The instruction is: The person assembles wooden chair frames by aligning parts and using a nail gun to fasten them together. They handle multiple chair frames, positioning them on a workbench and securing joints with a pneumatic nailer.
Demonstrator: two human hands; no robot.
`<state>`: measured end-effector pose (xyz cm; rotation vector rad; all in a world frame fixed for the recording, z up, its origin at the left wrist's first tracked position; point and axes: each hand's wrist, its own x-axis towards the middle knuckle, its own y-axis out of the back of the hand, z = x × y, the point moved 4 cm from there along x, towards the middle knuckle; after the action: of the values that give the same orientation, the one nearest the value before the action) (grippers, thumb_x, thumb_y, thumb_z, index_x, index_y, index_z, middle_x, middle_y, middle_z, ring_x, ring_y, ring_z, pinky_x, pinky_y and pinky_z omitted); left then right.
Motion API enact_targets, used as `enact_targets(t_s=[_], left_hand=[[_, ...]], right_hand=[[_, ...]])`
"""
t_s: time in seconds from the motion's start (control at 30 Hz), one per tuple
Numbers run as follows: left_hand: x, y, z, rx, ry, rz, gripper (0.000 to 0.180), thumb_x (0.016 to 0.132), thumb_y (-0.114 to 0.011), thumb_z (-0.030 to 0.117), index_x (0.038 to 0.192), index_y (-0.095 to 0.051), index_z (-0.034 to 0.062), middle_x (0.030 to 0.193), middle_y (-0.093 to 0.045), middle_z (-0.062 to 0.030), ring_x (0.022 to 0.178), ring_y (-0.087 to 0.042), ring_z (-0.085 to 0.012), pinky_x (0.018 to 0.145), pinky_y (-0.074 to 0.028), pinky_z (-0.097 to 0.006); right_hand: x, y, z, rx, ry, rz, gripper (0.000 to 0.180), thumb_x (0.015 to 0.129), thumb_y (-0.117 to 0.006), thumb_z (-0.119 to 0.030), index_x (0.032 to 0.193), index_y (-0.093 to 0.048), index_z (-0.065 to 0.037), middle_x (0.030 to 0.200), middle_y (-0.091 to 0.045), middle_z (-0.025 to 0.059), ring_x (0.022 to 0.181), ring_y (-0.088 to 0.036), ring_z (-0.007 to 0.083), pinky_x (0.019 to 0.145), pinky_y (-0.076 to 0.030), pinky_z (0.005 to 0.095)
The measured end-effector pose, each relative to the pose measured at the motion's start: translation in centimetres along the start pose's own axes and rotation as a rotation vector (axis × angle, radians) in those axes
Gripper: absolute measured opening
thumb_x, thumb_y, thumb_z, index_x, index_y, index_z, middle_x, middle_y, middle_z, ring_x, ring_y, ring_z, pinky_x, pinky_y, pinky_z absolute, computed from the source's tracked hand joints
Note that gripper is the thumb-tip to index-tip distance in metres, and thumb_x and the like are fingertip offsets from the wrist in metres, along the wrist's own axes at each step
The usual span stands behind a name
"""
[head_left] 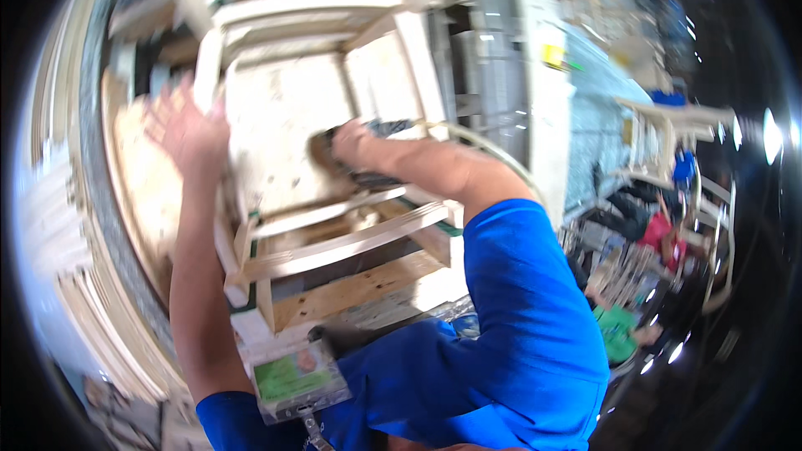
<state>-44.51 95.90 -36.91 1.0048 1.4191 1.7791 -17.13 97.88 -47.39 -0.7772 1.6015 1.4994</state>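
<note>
A pale wooden furniture frame [342, 255] with a flat panel [284, 108] set inside it lies in front of me. My right hand [351, 142] is closed around a dark hand-held sander [319, 150], its round base against the panel or just over it; blur hides which. A light hose [493, 146] runs away from the tool past my right forearm. My left hand [190, 129] has its fingers spread and is at the frame's left rail. Whether the palm rests on the wood I cannot tell.
Long wooden strips [92, 284] are stacked on the left. At the right stand a white post [541, 108] and a light blue surface [597, 150]. Farther right, wooden chair frames [668, 121] stand near people, one in a green shirt [616, 332]. A badge [294, 380] hangs at my chest.
</note>
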Motion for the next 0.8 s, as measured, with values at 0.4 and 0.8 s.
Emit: enact_targets(t_s=[0.4, 0.8], left_hand=[[0.1, 7.0, 5.5, 0.212, 0.009, -0.081, 0.064, 0.091, -0.066, 0.047, 0.148, -0.052, 0.0204, 0.155, -0.046, -0.0102, 0.144, -0.038, -0.0420, 0.111, -0.037, -0.064], [-1.6, 9.0, 8.4, 0.306, 0.004, -0.085, 0.068, 0.093, -0.068, 0.050, 0.150, -0.047, 0.0208, 0.154, -0.046, -0.0069, 0.143, -0.039, -0.0375, 0.107, -0.040, -0.063]], right_hand=[[-49.0, 0.3, 0.8, 0.777, -0.709, 0.969, 0.031, 0.079, -0.069, -0.013, 0.106, -0.056, -0.006, 0.086, -0.069, 0.0181, 0.084, -0.070, 0.0400, 0.071, -0.055, 0.0517], [-54.1, -32.8, -0.8, 0.524, -1.692, 0.870, 0.031, 0.077, -0.072, -0.007, 0.105, -0.059, -0.013, 0.092, -0.061, 0.0095, 0.091, -0.062, 0.0331, 0.079, -0.044, 0.0460]])
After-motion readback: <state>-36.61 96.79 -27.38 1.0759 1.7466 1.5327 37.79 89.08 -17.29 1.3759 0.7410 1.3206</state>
